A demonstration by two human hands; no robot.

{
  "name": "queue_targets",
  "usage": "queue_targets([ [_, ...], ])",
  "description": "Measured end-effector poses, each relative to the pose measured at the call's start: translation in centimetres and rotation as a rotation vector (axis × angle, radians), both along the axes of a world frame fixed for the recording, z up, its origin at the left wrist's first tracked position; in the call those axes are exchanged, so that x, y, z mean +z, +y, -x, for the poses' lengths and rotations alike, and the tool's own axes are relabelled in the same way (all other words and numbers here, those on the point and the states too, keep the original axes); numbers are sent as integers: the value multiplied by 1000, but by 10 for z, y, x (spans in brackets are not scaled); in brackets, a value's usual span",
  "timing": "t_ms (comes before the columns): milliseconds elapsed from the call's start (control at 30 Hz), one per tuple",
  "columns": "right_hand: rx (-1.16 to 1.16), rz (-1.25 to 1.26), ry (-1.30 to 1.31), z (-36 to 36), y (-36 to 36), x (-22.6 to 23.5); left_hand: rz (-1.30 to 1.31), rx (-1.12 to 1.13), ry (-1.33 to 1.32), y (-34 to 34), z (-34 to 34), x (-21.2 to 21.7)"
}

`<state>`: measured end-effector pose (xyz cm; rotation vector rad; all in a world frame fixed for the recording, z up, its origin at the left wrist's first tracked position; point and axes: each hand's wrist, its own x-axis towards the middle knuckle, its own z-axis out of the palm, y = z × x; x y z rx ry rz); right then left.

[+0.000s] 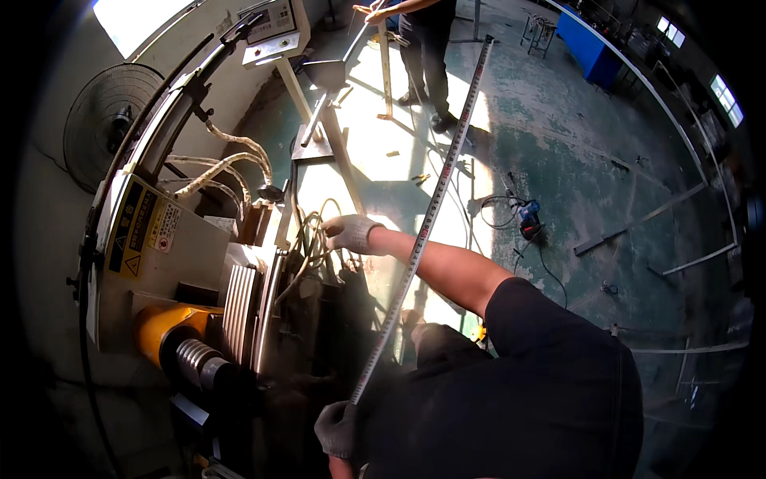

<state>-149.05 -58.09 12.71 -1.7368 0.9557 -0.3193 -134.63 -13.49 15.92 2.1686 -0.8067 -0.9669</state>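
Note:
A long pale steel tape measure blade [431,207] stretches diagonally from low centre up to the top right. My left hand [335,429], in a grey work glove, is closed around its lower end; any case is hidden. Reaching left across the tape, my right hand [349,234] wears a whitish glove and has curled fingers. It is beside a tangle of beige cables [305,254] at the machine's edge. What those fingers hold, if anything, I cannot make out. The machine [171,271] carries warning labels, a yellow-orange housing [163,327] and ribbed metal parts.
At the top another person [427,56] stands with one hand near a metal bar. A control box [275,36] sits on a post by a wall fan [112,124]. A blue power tool [529,217] with cords lies on the floor. A long metal frame [638,72] spans the right.

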Motion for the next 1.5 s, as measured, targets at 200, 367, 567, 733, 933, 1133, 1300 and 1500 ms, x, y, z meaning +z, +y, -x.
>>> queue_targets([
  [200, 430, -175, 91, 2, 60, -29, 54, -112, -40, -69, 23, 36],
  [367, 575, 129, 517, 67, 93, -185, -2, -152, -43, -87, 26, 45],
  [567, 389, -83, 668, 150, 130, -252, -74, -162, -26, -93, 8, 26],
  [733, 436, 34, 856, 174, 131, -247, -50, -198, -66, -87, -12, -10],
  [933, 112, -105, 834, 166, 135, -314, -208, -368, -108, -81, -33, -19],
  [1133, -54, -518, 431, 138, 160, -309, -783, -287, -74, 15, -59, -59],
  [1300, 362, -226, 648, 99, 194, -287, -997, -102, 1, 138, -40, -77],
  [1500, 645, -90, 623, -62, 330, -187, -1133, -372, 141, 274, -48, -128],
])
